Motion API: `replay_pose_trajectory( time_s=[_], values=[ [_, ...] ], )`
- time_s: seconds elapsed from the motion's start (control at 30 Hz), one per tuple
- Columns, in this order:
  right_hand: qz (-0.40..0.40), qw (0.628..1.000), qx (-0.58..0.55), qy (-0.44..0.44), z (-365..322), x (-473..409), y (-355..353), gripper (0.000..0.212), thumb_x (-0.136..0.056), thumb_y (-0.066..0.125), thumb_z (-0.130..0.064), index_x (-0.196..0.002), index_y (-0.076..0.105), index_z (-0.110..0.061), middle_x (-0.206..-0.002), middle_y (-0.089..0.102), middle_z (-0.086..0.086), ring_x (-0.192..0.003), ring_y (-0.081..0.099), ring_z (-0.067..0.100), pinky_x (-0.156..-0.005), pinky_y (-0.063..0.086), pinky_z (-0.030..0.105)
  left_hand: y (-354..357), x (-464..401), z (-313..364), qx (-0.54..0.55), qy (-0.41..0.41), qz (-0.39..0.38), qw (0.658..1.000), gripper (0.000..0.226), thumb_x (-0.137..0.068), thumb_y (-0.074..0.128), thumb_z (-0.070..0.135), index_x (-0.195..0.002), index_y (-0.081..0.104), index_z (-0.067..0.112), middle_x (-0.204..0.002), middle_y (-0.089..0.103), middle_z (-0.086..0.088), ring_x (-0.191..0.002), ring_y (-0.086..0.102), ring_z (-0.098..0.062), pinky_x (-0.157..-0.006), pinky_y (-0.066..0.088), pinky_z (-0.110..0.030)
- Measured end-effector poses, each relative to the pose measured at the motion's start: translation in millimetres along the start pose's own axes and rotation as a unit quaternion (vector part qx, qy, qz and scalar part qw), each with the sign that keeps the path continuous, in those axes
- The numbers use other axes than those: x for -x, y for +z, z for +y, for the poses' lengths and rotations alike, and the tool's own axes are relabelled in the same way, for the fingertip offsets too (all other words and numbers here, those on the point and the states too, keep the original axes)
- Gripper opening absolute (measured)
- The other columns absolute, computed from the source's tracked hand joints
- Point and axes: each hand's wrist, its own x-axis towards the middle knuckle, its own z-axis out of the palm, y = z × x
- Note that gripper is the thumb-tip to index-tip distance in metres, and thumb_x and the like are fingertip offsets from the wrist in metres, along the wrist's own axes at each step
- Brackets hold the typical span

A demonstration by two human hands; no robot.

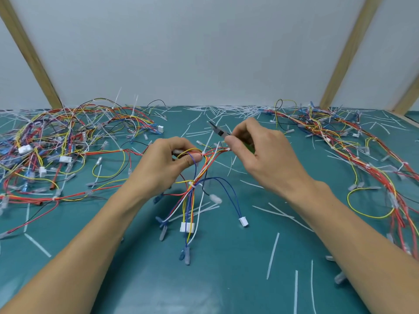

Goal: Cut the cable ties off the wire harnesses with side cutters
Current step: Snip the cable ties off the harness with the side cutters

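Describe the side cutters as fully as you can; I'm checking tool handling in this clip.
The side cutters are mostly hidden in the right hand, which grips them. Only the dark, pointed metal head shows, sticking out past the fingers toward the upper left, with a reddish-brown patch near the pivot. A bit of green, probably the handle, peeks between the fingers. They are held above the green mat, tips apart from the held harness. Whether the blades are open is unclear.

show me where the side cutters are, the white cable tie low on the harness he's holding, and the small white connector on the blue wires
side cutters (218, 130): head view, on the metal jaws.
white cable tie (191, 184): head view, on its band round the bundle.
small white connector (243, 222): head view, on its plastic body.
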Motion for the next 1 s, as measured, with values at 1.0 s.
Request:
replay_pose_trajectory(
  time_s=[1.0],
  values=[
    [-0.125,0.986,-0.034,0.103,9,6,11,0.03,-0.099,0.061,-0.042,-0.077,0.066,-0.023,-0.071,0.075,-0.008,-0.066,0.073,0.012,-0.079,0.055,0.034,6,3,-7,-0.193,0.057,0.142,0.969,0.01,-0.085,0.074,0.044,-0.082,0.071,0.035,-0.074,0.049,0.015,-0.074,0.048,-0.012,-0.056,0.029,-0.023]
  ],
)
